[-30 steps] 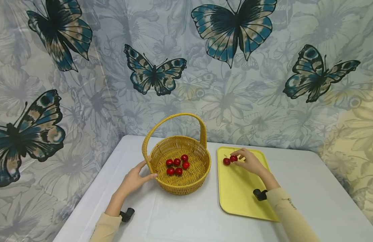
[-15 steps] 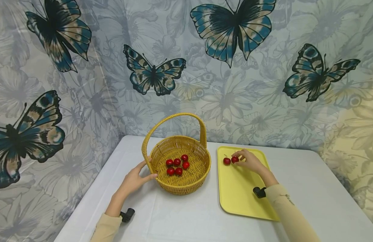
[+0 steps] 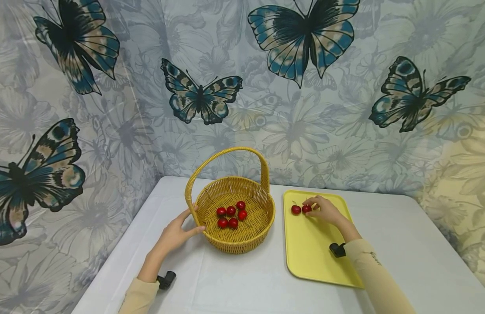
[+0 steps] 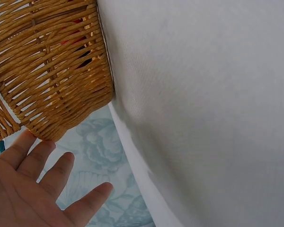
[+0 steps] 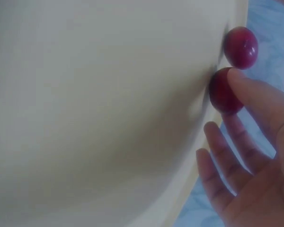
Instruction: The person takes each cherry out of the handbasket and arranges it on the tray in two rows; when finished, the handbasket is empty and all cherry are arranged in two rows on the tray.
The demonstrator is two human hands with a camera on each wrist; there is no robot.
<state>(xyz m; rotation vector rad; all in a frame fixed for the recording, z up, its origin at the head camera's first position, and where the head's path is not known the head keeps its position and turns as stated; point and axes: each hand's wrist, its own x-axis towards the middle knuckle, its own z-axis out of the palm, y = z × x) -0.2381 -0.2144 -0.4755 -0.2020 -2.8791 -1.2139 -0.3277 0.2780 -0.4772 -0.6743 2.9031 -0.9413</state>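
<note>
A round wicker basket (image 3: 235, 244) with a tall handle stands on the table, with several red cherries (image 3: 231, 211) on its floor. My left hand (image 3: 174, 234) touches its left side by the handle base. The thumb lies on the rim; the other fingers look fairly straight and spread in the left wrist view. On the yellow tray (image 3: 311, 257), my right hand (image 3: 326, 212) pinches a cherry (image 5: 223, 92) between thumb and a finger that is mostly hidden behind it. Another cherry (image 3: 296, 209) sits just left of it, with a thin stem showing.
A white cloth covers the table (image 3: 234, 283). The tray lies to the right of the basket, with a gap between them. Behind the table hangs a curtain (image 3: 297, 139) printed with flowers and butterflies. The basket handle (image 3: 230, 149) arches high over its opening.
My right hand and the pinched cherry have shifted slightly toward the near right, level with the other cherry. My left hand and the basket have stayed in place.
</note>
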